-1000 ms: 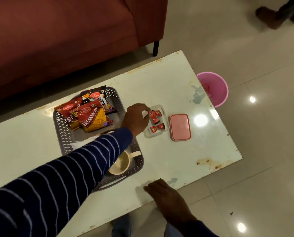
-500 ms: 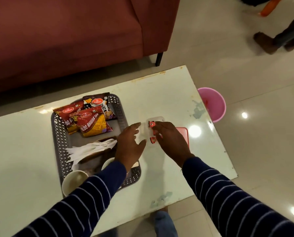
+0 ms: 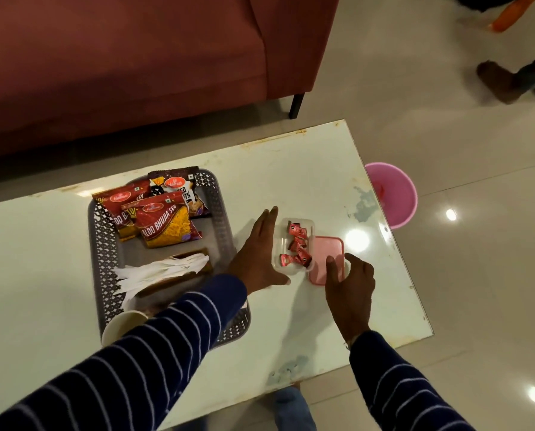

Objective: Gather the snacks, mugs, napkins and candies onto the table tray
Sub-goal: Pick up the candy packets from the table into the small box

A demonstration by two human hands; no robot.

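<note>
A grey perforated tray [image 3: 225,213] on the white table [image 3: 306,169] holds three red snack packets [image 3: 163,219], white napkins [image 3: 163,272] on a brown holder and a white mug [image 3: 120,326] at its near end. Just right of the tray stands a clear plastic box [image 3: 291,269] with several red wrapped candies [image 3: 297,244]. My left hand [image 3: 260,253] rests flat against the box's left side, fingers apart. My right hand [image 3: 350,281] has its fingertips around the near end of the pink lid [image 3: 328,250], which lies against the box's right side.
A red sofa [image 3: 135,63] stands behind the table. A pink bucket [image 3: 393,194] sits on the floor by the table's right edge. Another person's foot [image 3: 502,82] is on the tiles at the far right.
My right hand has drawn back from over the candy box to the pink lid, uncovering the candies. My left hand has shifted right from the tray's edge to the box's side.
</note>
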